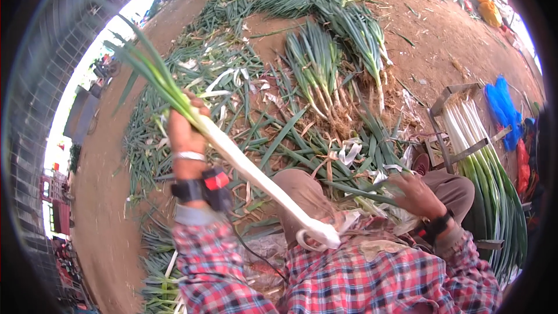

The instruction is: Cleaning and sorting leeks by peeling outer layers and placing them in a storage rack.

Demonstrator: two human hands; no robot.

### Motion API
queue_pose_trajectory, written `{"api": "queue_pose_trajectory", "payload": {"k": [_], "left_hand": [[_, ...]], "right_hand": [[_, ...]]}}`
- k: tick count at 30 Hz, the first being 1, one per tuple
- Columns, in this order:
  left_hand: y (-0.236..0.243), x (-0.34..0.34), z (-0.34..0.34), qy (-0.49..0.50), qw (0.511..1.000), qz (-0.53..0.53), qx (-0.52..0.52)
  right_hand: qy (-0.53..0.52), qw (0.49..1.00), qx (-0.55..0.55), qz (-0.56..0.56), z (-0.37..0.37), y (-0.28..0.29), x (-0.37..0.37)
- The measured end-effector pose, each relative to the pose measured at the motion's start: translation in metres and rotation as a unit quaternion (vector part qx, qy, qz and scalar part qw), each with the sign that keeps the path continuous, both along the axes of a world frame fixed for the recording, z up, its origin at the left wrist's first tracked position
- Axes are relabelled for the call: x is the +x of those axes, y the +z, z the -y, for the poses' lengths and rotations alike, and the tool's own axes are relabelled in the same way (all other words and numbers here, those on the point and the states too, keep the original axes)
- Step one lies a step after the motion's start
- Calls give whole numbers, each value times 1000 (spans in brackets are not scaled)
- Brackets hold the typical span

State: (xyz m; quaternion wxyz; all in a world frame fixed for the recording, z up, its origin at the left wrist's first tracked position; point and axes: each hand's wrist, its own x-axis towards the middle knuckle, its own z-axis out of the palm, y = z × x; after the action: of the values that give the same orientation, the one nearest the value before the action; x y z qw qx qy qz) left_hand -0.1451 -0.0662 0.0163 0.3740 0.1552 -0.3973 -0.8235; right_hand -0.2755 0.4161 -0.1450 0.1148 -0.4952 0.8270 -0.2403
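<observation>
In the head view, the left hand [189, 122] is gripping a long green onion [256, 177] near the place where the white is turning to green. The onion is slanting from its leaves at the upper left to its bulb end at the lower centre, in front of the checked shirt [372, 279]. Because only one hand seems to be supporting it, and high on the stem, the long lower part could be swinging and bending; too strong a squeeze could be bruising the stem. A pale curl [308, 248] is hanging at the bulb, and it could be catching on the shirt. The right hand [418, 195] is appearing blurred at the lower right, beside a green leaf [360, 192]; I cannot tell whether its grip is closing on it. At the right, white stalks [465, 116] are lying in a metal rack [469, 150]; a careless right elbow could be disturbing them, being so near. Leaf litter [154, 145] is covering the ground at the left, so a dropped onion could be getting lost there.
</observation>
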Motion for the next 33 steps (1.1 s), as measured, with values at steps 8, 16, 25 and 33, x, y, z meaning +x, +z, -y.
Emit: {"api": "queue_pose_trajectory", "payload": {"k": [8, 16, 25, 33], "left_hand": [[-26, -34, -173, 6, 997, 43, -64], [-73, -14, -174, -6, 881, 230, -414], [-69, -22, -186, 45, 906, 183, -378], [-71, -17, -194, 34, 928, 222, -296]], "right_hand": [[178, 796, -293, 499, 163, 66, 55], [-54, 807, -311, 499, 156, 65, 64], [-15, 753, -315, 577, 149, 68, 50], [1, 795, -345, 499, 155, 66, 41]]}}
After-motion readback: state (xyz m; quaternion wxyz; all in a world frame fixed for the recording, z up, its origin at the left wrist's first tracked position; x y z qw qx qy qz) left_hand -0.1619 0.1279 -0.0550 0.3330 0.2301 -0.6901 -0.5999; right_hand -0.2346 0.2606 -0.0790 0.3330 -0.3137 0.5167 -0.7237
